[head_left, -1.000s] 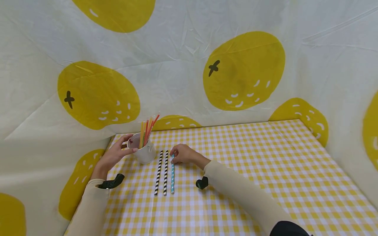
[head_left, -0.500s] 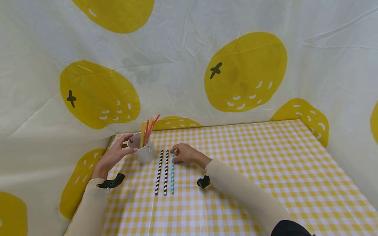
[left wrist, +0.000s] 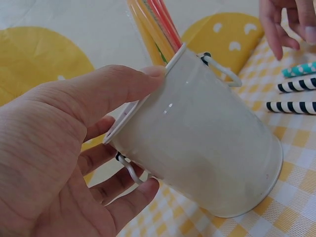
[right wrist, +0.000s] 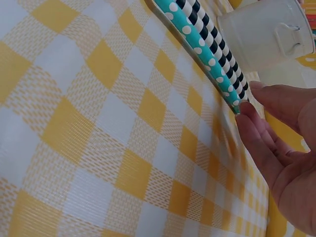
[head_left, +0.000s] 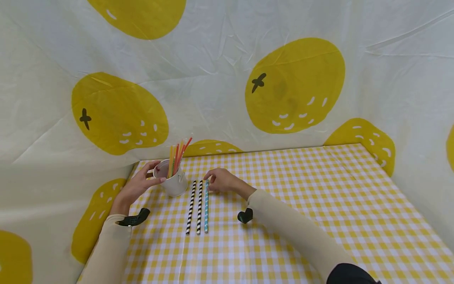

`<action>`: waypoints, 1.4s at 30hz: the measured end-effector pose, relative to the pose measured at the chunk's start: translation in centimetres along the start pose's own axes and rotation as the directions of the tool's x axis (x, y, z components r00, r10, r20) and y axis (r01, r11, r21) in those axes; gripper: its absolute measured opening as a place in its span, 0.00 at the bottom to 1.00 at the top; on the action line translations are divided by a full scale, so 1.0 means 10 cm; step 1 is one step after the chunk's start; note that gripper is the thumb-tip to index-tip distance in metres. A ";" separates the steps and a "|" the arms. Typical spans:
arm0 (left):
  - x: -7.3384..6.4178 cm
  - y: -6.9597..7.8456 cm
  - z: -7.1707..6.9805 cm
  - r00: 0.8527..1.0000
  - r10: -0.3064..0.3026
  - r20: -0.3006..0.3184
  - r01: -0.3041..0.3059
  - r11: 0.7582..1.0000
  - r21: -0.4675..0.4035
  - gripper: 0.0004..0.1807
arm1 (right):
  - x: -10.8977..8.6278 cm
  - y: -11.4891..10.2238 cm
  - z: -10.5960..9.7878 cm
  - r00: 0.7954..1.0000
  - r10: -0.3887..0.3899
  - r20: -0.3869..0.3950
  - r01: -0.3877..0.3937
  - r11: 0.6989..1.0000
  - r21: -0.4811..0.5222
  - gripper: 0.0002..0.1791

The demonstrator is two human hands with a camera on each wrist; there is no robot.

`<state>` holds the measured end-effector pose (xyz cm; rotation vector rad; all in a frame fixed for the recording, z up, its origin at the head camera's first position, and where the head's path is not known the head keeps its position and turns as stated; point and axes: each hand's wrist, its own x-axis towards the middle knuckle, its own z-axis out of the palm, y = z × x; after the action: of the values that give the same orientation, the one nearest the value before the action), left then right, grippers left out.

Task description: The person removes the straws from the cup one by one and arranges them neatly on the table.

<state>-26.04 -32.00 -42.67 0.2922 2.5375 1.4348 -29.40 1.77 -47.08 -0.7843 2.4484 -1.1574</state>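
Note:
My left hand [head_left: 139,182] holds a small white metal bucket [left wrist: 197,133], thumb over its rim and fingers by the side handle [left wrist: 129,169]. Yellow, orange and red straws [head_left: 177,157] stand inside it. To its right, two black-and-white striped straws [head_left: 190,209] lie side by side on the cloth. A turquoise straw with white dots [head_left: 207,209] lies just right of them, roughly parallel. At its far end is my right hand [head_left: 223,180]; in the right wrist view, fingertips [right wrist: 242,118] are right at the straw's tip, while the thumb [right wrist: 276,98] stands apart.
A yellow-and-white checked cloth [head_left: 301,189] covers the table. Behind and to the left, a pale sheet printed with large yellow fruit [head_left: 294,86] hangs close to the table's edge, with the bucket near the back left corner.
The dotted straw has shifted slightly away from me and closer to the striped ones. My right hand has lifted a little, its fingers loosening from the straw. The left hand and bucket stay put.

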 end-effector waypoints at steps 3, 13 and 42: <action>-0.01 0.01 0.00 1.000 -0.006 -0.003 0.006 1.000 0.003 0.47 | 0.02 -0.02 -0.02 0.999 -0.047 -0.017 0.047 0.999 0.003 0.20; -0.03 0.04 0.01 1.000 -0.013 0.005 0.013 1.000 0.012 0.48 | 0.10 -0.22 -0.06 0.974 -0.177 -0.143 0.185 0.981 0.049 0.16; -0.01 0.03 0.02 1.000 0.001 -0.007 -0.001 1.000 0.012 0.47 | 0.32 -0.87 -0.13 0.899 -0.329 -0.288 0.370 0.924 0.100 0.21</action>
<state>-25.89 -31.73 -42.46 0.2911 2.5525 1.4238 -29.62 -3.89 -39.57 -1.1209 2.4485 -1.6605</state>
